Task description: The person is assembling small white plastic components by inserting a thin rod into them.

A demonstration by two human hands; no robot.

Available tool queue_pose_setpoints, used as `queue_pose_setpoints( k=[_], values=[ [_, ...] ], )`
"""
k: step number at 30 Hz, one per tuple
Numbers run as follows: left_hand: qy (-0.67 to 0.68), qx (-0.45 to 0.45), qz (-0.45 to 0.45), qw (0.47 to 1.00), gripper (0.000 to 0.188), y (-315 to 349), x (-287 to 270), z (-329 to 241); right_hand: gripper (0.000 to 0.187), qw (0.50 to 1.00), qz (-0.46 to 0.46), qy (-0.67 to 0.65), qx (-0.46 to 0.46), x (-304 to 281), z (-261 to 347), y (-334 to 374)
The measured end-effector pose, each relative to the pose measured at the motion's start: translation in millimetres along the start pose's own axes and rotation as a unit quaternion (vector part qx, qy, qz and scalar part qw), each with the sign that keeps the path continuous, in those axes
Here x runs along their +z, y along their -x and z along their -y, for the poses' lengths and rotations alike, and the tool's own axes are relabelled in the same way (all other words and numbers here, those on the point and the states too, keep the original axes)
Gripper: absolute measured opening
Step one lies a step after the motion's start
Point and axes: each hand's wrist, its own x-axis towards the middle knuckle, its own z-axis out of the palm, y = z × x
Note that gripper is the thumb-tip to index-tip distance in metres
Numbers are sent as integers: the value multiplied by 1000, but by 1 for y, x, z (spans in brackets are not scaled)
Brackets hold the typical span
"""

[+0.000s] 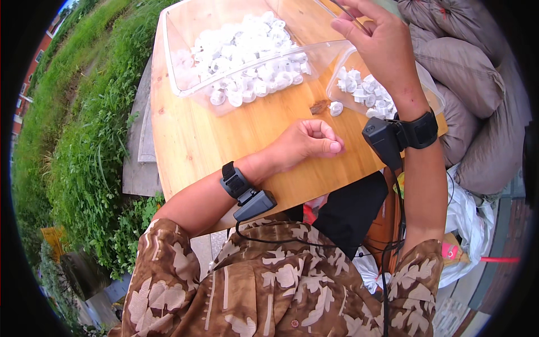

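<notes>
My right hand (379, 48) is raised at the top, over the smaller clear bin (437, 92). A thin dark rod or wire (349, 14) passes between its thumb and fingers; its far end is out of view. My left hand (309, 145) rests at the wooden table's near edge, fingers curled in and thumb against them; anything inside is hidden. A large clear plastic bin (173, 73) holds a heap of small white round plastic parts (241, 50). More white parts (365, 92) lie in the smaller bin. One loose white part (336, 108) sits on the table.
A brown scrap (319, 106) lies beside the loose part on the wooden table (196, 135). Stuffed grey-brown padding (460, 73) crowds the right side. White plastic bags (469, 224) stand below it. Black cables (303, 244) run from the wrist devices across my lap.
</notes>
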Motion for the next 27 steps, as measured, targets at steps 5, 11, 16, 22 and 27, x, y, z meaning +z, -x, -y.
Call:
queue_pose_setpoints(
  k=[5, 11, 16, 22, 27],
  values=[
    [-61, -6, -20, 998, 5, 4, 1, -2, 13, 995, 62, 57, 51, 1, -42, 81],
    [-248, 21, 12, 968, 17, 4, 2, 0, 20, 985, 102, 137, 21, 32, -77, 117],
    [-153, 3, -4, 988, 25, 4, 4, -1, 21, 992, 105, 50, 48, 37, -96, 123],
    [-217, 103, -126, 962, 26, 5, 4, -7, 16, 947, 138, -105, 270, 13, -77, 136],
    [-234, 106, -67, 964, 28, 5, 10, -2, 17, 931, 162, -165, 284, 3, -55, 148]
  ],
)
